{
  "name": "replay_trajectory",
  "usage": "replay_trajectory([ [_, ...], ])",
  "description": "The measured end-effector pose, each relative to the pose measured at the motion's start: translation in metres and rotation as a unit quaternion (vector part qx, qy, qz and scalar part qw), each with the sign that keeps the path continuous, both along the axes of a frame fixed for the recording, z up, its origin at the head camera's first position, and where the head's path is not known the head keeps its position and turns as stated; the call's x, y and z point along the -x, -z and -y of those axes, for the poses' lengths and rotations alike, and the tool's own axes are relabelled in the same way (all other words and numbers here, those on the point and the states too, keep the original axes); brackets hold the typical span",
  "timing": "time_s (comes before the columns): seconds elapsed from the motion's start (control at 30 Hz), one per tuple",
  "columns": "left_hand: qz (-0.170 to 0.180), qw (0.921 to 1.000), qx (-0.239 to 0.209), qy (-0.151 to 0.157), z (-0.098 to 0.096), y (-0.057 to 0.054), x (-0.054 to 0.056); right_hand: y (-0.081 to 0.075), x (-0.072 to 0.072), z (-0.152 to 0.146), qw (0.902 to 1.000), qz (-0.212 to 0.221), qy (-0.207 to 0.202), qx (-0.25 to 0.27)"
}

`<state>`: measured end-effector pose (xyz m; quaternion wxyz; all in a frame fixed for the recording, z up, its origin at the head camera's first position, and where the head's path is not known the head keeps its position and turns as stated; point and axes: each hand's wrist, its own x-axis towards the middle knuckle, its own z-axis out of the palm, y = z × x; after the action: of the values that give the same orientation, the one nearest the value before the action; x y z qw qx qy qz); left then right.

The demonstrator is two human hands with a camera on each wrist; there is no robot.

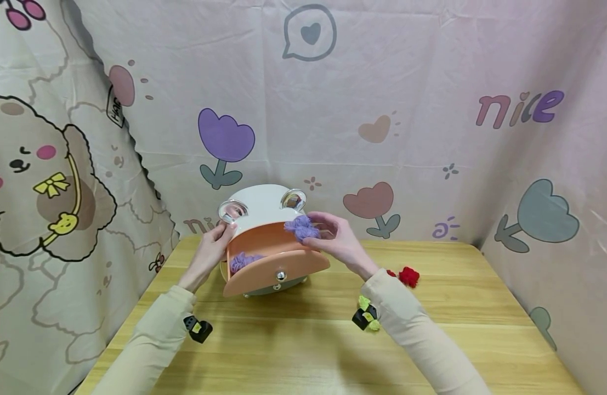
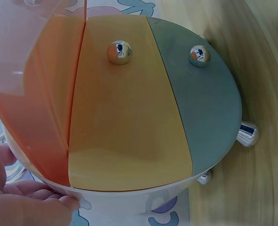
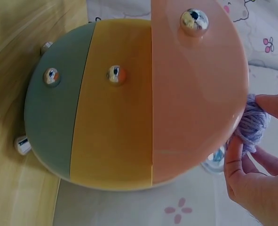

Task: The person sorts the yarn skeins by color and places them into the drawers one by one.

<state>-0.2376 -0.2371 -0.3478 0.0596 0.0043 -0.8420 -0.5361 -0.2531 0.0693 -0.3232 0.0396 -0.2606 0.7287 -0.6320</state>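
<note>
A small rounded drawer cabinet (image 1: 260,204) with a white top and two shiny ring ears stands on the table. Its top drawer, with a peach-pink front (image 1: 283,266), is pulled out. Inside the drawer's left end lies a purple yarn bundle (image 1: 244,262). My left hand (image 1: 211,249) grips the cabinet's left side by the ear, thumb and fingers at the edge in the left wrist view. Between the thumb and fingers of my right hand (image 1: 339,240) is another purple yarn bundle (image 3: 252,125), held over the drawer's right end.
Below the open drawer are a yellow drawer front (image 2: 124,113) and a green one (image 3: 59,117), both shut, with round silver knobs. Red yarn (image 1: 409,276) lies right of my right forearm. Yellow-green yarn (image 1: 364,303) shows beside the right wrist camera. A printed curtain (image 1: 303,109) hangs behind the table.
</note>
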Motion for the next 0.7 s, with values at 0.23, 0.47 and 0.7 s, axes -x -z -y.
replay_trajectory([
  [0.23,0.000,1.0000,-0.003,0.005,0.001,0.000,0.000,-0.003,-0.002,0.010,0.9995,-0.017,-0.023,0.011],
  [0.47,-0.004,1.0000,-0.001,0.000,0.000,0.001,0.001,-0.002,-0.002,0.012,0.9992,-0.029,-0.019,0.019],
  [0.7,-0.006,0.9999,0.006,-0.015,0.000,0.002,0.003,0.001,0.000,0.006,0.9993,-0.029,-0.012,0.018],
])
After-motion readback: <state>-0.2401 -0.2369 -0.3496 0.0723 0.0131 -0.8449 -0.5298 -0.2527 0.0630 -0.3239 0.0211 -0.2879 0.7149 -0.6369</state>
